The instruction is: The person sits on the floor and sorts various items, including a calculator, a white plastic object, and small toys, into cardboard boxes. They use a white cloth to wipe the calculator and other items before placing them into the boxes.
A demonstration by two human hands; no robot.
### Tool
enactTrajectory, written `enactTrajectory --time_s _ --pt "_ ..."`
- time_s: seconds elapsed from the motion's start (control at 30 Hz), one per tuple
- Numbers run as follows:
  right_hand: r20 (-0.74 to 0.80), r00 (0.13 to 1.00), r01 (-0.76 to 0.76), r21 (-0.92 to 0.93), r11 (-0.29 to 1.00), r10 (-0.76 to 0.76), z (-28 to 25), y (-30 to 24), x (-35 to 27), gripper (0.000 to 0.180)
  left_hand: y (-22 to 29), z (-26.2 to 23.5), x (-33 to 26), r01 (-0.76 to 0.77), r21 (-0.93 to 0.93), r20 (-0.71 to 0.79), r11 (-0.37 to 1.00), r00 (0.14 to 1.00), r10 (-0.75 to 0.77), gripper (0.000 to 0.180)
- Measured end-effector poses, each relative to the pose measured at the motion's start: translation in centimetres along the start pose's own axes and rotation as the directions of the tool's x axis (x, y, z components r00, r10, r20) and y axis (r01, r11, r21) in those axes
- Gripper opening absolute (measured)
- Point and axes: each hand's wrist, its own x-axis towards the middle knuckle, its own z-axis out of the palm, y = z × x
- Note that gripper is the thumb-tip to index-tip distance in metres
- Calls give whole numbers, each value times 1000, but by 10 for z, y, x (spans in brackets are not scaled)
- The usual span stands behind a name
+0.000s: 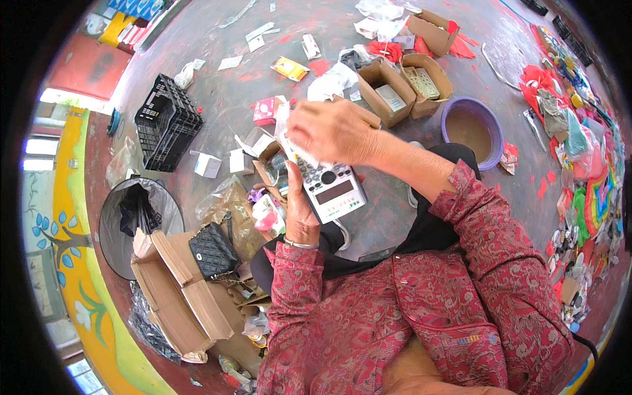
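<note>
A grey and white scientific calculator (334, 191) is in my left hand (301, 207), whose thumb lies along its left edge. Its dark display is turned toward me, and the far end is covered. Over that far end is my right hand (336, 131), blurred, with its fingers curled in. Something white (283, 126) shows at those fingers, but I cannot make out what it is. Just left of the calculator is a small open cardboard box (266, 172). Beyond my hands stands a pink and white box (265, 111).
A black crate (166, 125), a lined bin (113, 230), cardboard boxes (172, 296) and a black quilted bag (215, 250) are on the left. Open cartons (388, 92) and a purple tub of murky water (500, 141) stand right of my hands. Colourful litter (596, 191) lines the right side.
</note>
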Motion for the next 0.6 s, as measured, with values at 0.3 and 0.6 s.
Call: enactTrajectory --time_s 0.3,0.6 --pt "-168 862 -428 264 864 479 -35 28 20 16 0 11 13 -130 498 44 857 991 125 55" --pt "86 850 -505 -149 850 520 -23 54 -2 23 -2 14 7 -324 681 61 657 919 390 48"
